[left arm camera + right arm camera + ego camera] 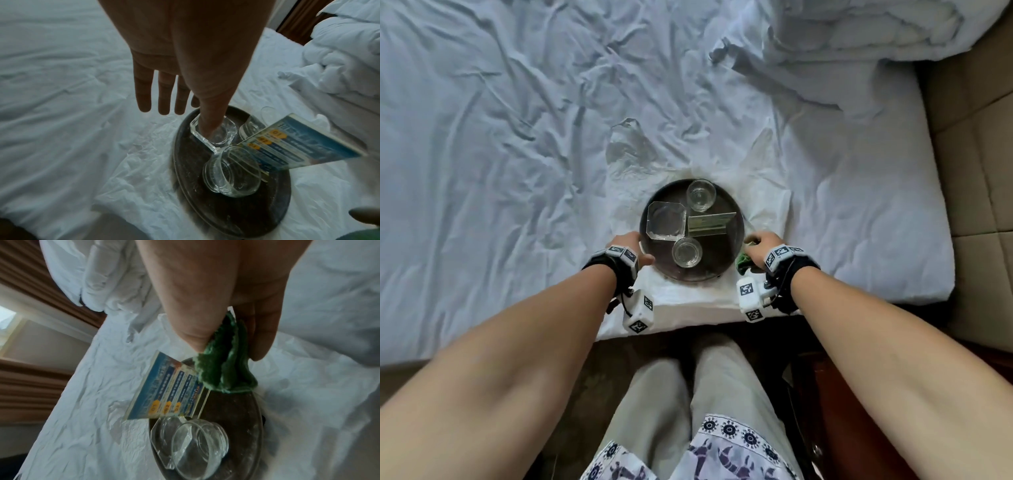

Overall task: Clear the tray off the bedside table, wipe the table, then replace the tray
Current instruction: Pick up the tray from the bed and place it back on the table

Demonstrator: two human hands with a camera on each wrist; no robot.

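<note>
Round dark tray [732, 219] on the plastic-covered bed [482, 137], dead ahead between both hands, left hand [631, 245] open-fingered at its left rim, right hand [763, 248] equally near, pinching a green cloth [226, 369]

dim, bluish daylight throughout. soft shadow beneath the tray [736, 219]. strong wide-angle bending at head-view edges. wrist views smeared by motion blur, palms close and out of focus, bright window [6, 321] glare at left.
</note>
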